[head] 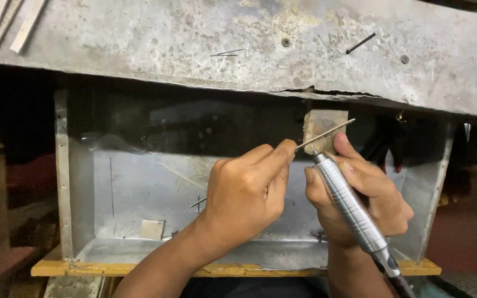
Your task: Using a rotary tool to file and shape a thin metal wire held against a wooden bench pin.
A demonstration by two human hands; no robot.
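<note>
Metal strip (327,132), thin and silvery, is pinched at its near end between thumb and forefinger of the left hand (247,187), its far end slanting up to the right across a small wooden bench peg (322,124). Right hand (360,196) is wrapped around a ribbed silver rotary handpiece (349,204), whose tip meets the strip just near the peg. Both hands work above an open sheet-metal tray (133,187) set below a scarred grey benchtop (249,38). One small square metal scrap (152,229) lies in the tray, near left.
</note>
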